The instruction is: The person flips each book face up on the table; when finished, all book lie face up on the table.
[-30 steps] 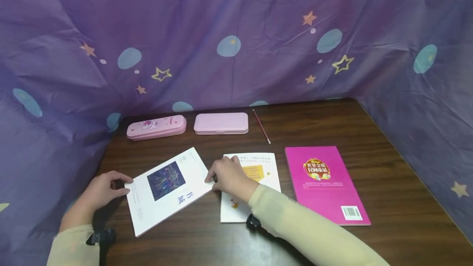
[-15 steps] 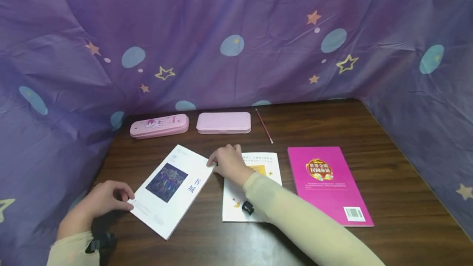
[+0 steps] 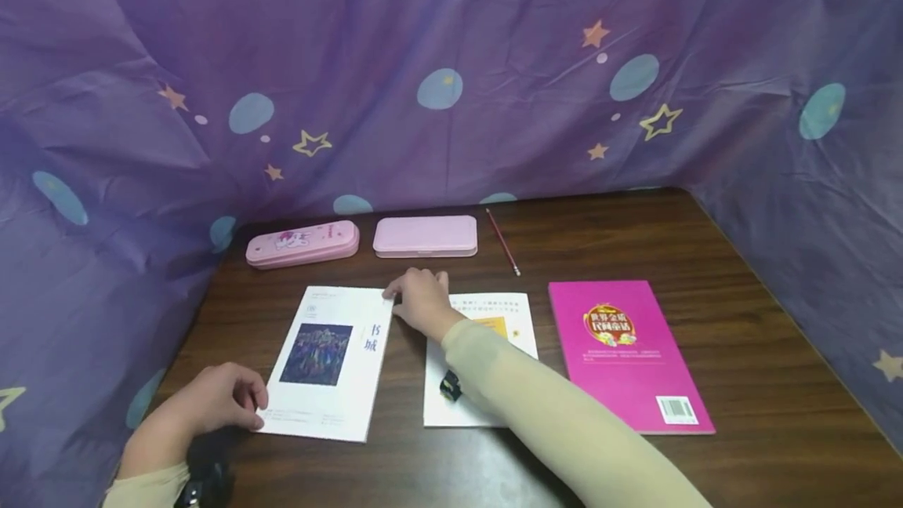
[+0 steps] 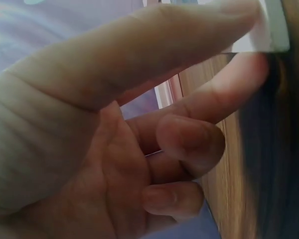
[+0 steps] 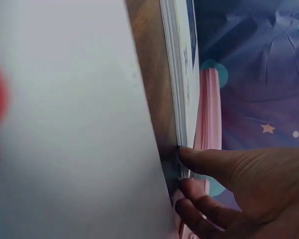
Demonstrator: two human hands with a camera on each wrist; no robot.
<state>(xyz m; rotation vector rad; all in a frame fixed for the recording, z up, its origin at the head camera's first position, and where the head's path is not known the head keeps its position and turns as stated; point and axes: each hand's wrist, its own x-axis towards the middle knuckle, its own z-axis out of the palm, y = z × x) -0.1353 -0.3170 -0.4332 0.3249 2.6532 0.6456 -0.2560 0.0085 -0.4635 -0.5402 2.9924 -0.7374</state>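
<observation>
A white book (image 3: 319,357) with a dark blue picture and blue characters lies on the left part of the table, nearly square to the front edge. My left hand (image 3: 204,408) pinches its near left corner; in the left wrist view the thumb lies over the white corner (image 4: 276,25) and the index finger is under it. At the far right corner my right hand (image 3: 422,302) pinches the same book, thumb against the page edges (image 5: 175,84) in the right wrist view. Under the right forearm lies a second white book (image 3: 455,402) with a yellow patch, partly hidden.
To the right is a pink book (image 3: 628,367) with a barcode. Two pink pencil cases, one with a rabbit picture (image 3: 303,244) and one plain (image 3: 426,235), stand at the back beside a red pencil (image 3: 503,243). Purple curtain (image 3: 451,147) surrounds the brown table (image 3: 741,335).
Both hands have turned the white book from a slant to nearly straight. My right hand moved away from me and slightly left; my left hand came nearer.
</observation>
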